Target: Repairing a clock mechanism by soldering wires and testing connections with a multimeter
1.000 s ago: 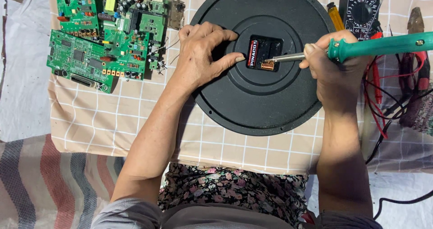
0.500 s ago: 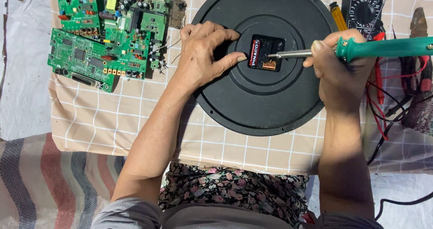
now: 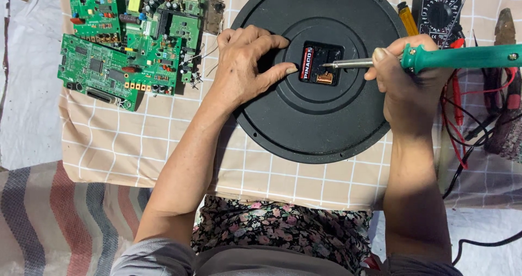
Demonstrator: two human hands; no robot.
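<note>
Head view, the only one: a round black plastic clock back (image 3: 321,129) lies flat on the bench (image 3: 136,140), which is covered with a beige checked cloth, and its small black movement module with a copper coil (image 3: 321,64) sits in the square recess at the disc's centre. The left hand (image 3: 244,69) rests on the disc at about 9 o'clock of the module, fingers curled and spread, thumb tip pressed to the module's left edge; it steadies but does not grip. The right hand (image 3: 405,83) is closed around the green-handled soldering iron (image 3: 462,56), held like a pen, with the metal tip reaching the module from 3 o'clock. Judged from its thin moulded form, the disc is light, stiff and smooth, likely to slide on cloth, so flat pressure near the centre suits it. The module looks fragile, the coil most of all, and is best held by its casing edges. Green circuit boards (image 3: 125,42) lie at 10 o'clock of the disc; a black multimeter (image 3: 437,9) with red and black leads (image 3: 462,123) lies at 2 o'clock.
</note>
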